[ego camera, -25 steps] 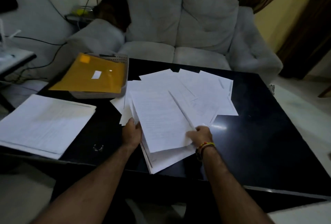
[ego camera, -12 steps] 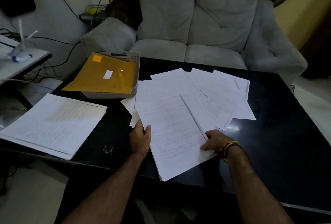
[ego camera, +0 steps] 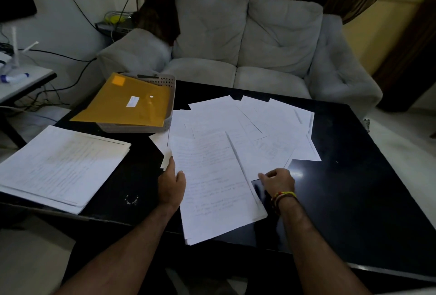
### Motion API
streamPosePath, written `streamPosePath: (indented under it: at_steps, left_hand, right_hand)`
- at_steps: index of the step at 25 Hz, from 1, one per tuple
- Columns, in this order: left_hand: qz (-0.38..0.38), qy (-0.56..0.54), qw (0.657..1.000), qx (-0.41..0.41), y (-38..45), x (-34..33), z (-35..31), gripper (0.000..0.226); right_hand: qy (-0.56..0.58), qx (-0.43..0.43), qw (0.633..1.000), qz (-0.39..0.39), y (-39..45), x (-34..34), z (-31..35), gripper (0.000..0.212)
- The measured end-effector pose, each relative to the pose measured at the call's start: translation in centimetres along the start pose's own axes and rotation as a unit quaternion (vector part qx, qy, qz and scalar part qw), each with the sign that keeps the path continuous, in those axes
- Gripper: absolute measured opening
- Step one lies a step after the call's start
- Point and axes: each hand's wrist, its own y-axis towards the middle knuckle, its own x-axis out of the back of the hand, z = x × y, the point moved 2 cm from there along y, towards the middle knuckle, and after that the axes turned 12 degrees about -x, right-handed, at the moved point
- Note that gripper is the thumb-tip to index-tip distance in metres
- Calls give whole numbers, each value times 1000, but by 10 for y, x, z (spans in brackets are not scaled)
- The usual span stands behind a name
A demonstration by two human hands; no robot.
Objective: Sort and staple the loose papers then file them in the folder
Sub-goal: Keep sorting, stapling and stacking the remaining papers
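The table (ego camera: pixel 354 176) is a glossy black slab, reflective enough to throw back a patch of glare just beyond the right hand. A fan of loose white sheets (ego camera: pixel 254 124) lies across its middle, thin paper with faint printed or written lines, the edges overlapping at varied angles.

Nearest the person, a small stack of sheets (ego camera: pixel 212 183) lies squared and angled, its bottom corner reaching over the table's near edge. The left hand (ego camera: pixel 171 185) grips the stack's left edge, thumb on top of the paper and fingers hidden under it. The right hand (ego camera: pixel 277 181) rests beside the stack's right edge, fingers curled with the tips on or at a sheet's corner; whether it pinches the paper cannot be told. A braided thread band (ego camera: pixel 284 196) in several colours circles that wrist.

At the table's far left corner, a grey perforated plastic tray (ego camera: pixel 168 96) carries a flat mustard-yellow folder (ego camera: pixel 127 103) with a small white label. A thicker, tidier pile of printed paper (ego camera: pixel 59 165) sits at the near left edge. Behind the table stands a grey fabric sofa (ego camera: pixel 247 42), cushions creased.
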Motion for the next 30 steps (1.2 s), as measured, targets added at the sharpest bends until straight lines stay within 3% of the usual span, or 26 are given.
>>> streamPosePath:
  at_steps: [2, 7, 11, 13, 17, 22, 25, 27, 30]
  left_hand:
    - [4, 27, 1000, -7, 3, 0, 5, 61]
    - [20, 79, 997, 1, 3, -8, 10, 67]
    - [18, 86, 996, 4, 4, -7, 9, 69]
    - [18, 86, 996, -1, 3, -7, 6, 69]
    - [21, 94, 995, -4, 2, -7, 4, 69]
    - [24, 92, 996, 2, 1, -4, -3, 67]
    - [42, 67, 997, -2, -1, -1, -3, 66]
    - [43, 60, 997, 1, -2, 1, -3, 65]
    - [30, 67, 997, 16, -1, 3, 0, 67]
  right_hand:
    - [-49, 11, 995, -87, 4, -3, 14, 29]
    - [-159, -59, 982, -86, 19, -30, 50, 66]
    - [-89, -116, 987, -67, 29, -34, 53, 52]
    - [-84, -71, 990, -92, 27, -35, 49, 36]
    - [-6, 110, 981, -161, 0, -29, 54, 8]
    - [120, 302, 892, -314, -51, 13, 98, 8]
    - [211, 318, 850, -363, -73, 49, 117, 8]
    - [266, 262, 869, -324, -80, 63, 118, 8]
    - [247, 81, 952, -164, -73, 46, 90, 9]
